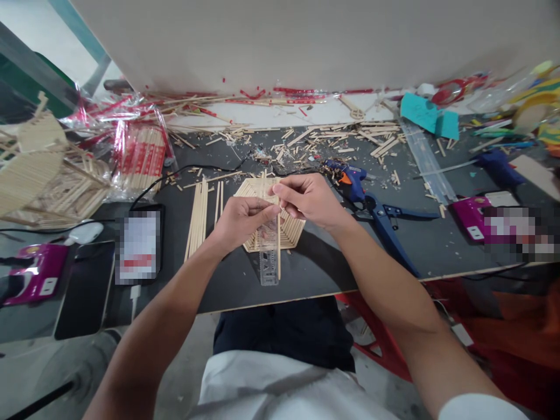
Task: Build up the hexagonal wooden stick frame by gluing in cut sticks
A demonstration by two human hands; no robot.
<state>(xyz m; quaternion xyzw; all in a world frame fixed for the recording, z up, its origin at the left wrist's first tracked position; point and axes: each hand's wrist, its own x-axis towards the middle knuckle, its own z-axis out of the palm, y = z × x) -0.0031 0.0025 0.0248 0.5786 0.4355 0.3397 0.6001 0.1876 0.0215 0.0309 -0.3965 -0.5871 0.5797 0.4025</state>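
My left hand point(245, 220) and my right hand point(311, 200) meet over the middle of the table, thumbs and fingers pinched close together. Between their fingertips runs a thin wooden stick point(279, 254), its lower end pointing toward me. Alongside the stick is a clear plastic ruler point(269, 271), partly covered by my left hand. Beneath both hands lies a many-sided panel point(292, 238) built of sticks in nested rings; my fingers hide its centre. Left of it, loose sticks point(198, 219) are laid out lengthwise.
Blue cutters point(387, 227) and a blue glue gun point(355, 179) lie to the right. Stick offcuts point(301, 139) litter the back. At left are packaged sticks point(140, 153), a phone with a lit screen point(138, 248), a dark phone point(83, 289) and a purple power strip point(41, 271).
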